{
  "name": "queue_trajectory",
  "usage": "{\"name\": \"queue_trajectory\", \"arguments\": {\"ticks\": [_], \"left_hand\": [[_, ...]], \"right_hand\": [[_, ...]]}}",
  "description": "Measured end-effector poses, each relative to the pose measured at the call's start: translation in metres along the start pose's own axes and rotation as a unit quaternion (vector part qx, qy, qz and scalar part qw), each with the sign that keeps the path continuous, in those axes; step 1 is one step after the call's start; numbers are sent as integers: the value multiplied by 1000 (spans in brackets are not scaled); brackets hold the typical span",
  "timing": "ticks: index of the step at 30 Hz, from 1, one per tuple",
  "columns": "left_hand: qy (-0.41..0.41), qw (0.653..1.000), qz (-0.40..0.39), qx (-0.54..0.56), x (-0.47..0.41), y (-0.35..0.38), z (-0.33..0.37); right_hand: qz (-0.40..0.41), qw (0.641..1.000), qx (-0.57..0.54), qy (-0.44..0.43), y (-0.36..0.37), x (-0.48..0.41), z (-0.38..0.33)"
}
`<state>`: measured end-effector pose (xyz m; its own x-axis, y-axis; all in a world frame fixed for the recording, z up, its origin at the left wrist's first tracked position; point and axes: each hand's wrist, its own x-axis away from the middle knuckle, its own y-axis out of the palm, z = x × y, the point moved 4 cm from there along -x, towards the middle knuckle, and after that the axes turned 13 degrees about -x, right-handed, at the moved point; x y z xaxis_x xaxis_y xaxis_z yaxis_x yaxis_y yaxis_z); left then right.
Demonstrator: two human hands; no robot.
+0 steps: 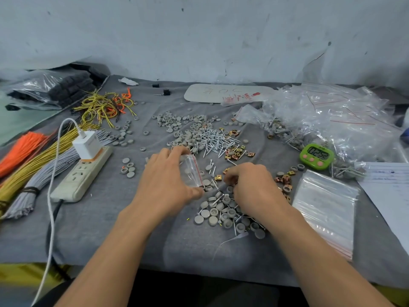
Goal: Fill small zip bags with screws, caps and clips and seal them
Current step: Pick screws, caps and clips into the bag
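Grey cloth over the table [106, 231], scuffed pale wall behind. Loose stock spread mid-table: a heap of screws [218, 140], brass-coloured clips [235, 151] just right of it, grey caps [211, 214] in a nearer scatter by the front edge.

Left hand [167, 180] holds one small zip bag [192, 171] off the cloth, fingers above and thumb below gripping it, red-striped mouth turned toward the right hand. A cap or so seems to be inside; the count is unclear.

Right hand [254, 187] is knuckles-up over the near scatter, fingers curled down among caps and clips. Cannot tell whether they have anything pinched; the tips are hidden.

Judgement: filling is in hand, sealing not yet. To do it well, keep the mouth bowed open with thumb and fingers and tilted up so nothing slides out, bring the parts right to the mouth, and put screws in point first so they don't snag the film. Press the strip shut only once all three kinds are in.

Empty bags [327, 207] stacked at right, filled bags [332, 116] heaped behind a green timer [316, 156]
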<state>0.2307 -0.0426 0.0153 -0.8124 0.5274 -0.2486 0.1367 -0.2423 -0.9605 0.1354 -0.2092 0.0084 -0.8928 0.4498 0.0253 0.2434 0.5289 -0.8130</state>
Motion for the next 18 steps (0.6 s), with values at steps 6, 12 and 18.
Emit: {"name": "queue_trajectory", "arguments": {"ticks": [6,12,18], "left_hand": [[17,999,34,30,-1,-8,6],[-7,997,50,58,-2,-21,-10],[-2,996,1,86,-3,-16,-8]], "right_hand": [[59,996,-59,-16,-8,13,-1],[-64,998,22,13,0,13,-9],[89,991,-92,-42,2,12,-1]]}}
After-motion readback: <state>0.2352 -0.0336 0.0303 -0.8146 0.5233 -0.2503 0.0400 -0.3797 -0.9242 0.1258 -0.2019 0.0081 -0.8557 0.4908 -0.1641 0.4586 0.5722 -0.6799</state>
